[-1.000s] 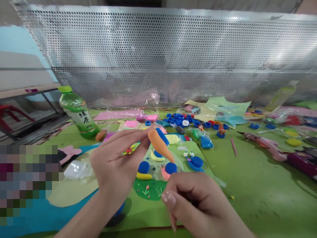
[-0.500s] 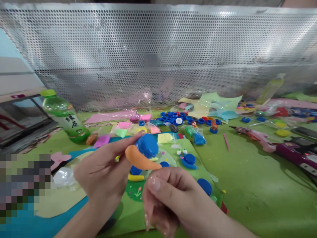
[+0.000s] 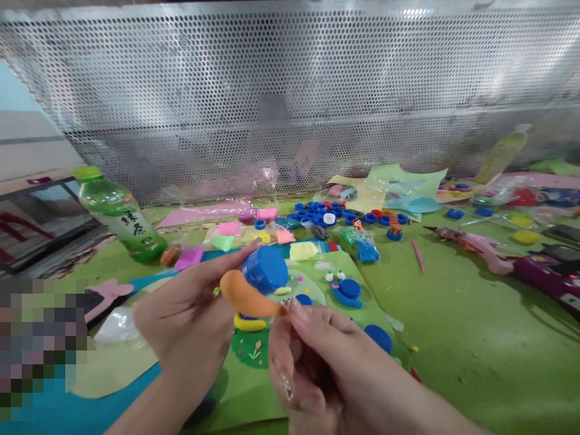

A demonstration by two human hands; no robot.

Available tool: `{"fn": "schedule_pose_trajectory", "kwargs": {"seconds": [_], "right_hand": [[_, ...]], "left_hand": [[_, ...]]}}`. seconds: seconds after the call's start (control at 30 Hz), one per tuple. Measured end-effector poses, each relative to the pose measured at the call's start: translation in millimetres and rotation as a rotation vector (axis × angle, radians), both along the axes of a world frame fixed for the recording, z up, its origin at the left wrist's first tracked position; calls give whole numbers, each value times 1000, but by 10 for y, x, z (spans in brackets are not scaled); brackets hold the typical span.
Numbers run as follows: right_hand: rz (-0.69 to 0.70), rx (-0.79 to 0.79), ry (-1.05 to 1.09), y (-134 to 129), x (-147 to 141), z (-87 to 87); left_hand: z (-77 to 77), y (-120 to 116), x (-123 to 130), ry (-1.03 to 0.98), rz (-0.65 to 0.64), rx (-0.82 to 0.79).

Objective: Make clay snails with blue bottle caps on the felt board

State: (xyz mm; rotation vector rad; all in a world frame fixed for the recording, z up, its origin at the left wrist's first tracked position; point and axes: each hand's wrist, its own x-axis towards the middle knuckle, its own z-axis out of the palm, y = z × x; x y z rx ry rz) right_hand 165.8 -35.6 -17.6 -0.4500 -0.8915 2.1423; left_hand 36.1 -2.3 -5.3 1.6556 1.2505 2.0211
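Head view showed the desk [image 3: 453, 338] with its far edge against a perforated metal panel [image 3: 203, 90]. Near the far left corner stood a green-capped bottle [image 3: 122, 217], leaning slightly; its fill level was hard to tell. Right of it, small clear packets [image 3: 226, 229] held pink, green and yellow lumps. Toward the near edge, the left hand [image 3: 190, 314] kept its fingers narrow around a blue cap [image 3: 266, 270] joined to an orange piece [image 3: 244, 296], both above the green sheet [image 3: 254, 399]. The right hand [image 3: 317, 350] pinched the orange piece's thin end between thumb and fingers; half a second earlier its thumb had been lower, away from that tip. Behind them lay a pile of blue caps [image 3: 317, 214] and a clear packet [image 3: 368, 251] with a blue lump inside. Green desk surface stretched from the sheet's right side toward the near right corner, with a pink stick [image 3: 418, 256] and, farther right, a pink glue gun [image 3: 493, 258] with its tip pointing left.
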Motion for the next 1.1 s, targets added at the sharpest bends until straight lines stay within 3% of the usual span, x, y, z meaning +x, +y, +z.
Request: {"fn": "schedule_pose_trajectory", "kwargs": {"seconds": [0.1, 0.13, 0.23, 0.27, 0.33, 0.43, 0.57, 0.73, 0.87, 1.1], "right_hand": [[-131, 245, -331, -18, 88, 45], [-272, 375, -474, -25, 127, 60], [-904, 798, -792, -22, 258, 111], [-1053, 919, -825, -11, 302, 132], [-1172, 1085, -835, 30, 384, 176], [-1102, 1144, -877, 113, 490, 234], [-924, 1084, -941, 208, 584, 248], [-639, 938, -891, 267, 593, 219], [-493, 868, -751, 287, 571, 222], [-340, 776, -564, 336, 565, 210]], "left_hand": [[-30, 47, -30, 44, 83, 49], [-36, 62, -39, 70, 117, 58], [-42, 87, -60, 151, 154, 123], [-40, 87, -63, 177, 151, 146], [-32, 81, -62, 228, 99, 171], [-22, 72, -41, 260, -80, 99], [-30, 95, -20, 273, -233, -13], [-34, 156, -32, 379, -371, 91], [-12, 173, -23, 473, -447, 232], [8, 146, -16, 431, -455, 206]]}}
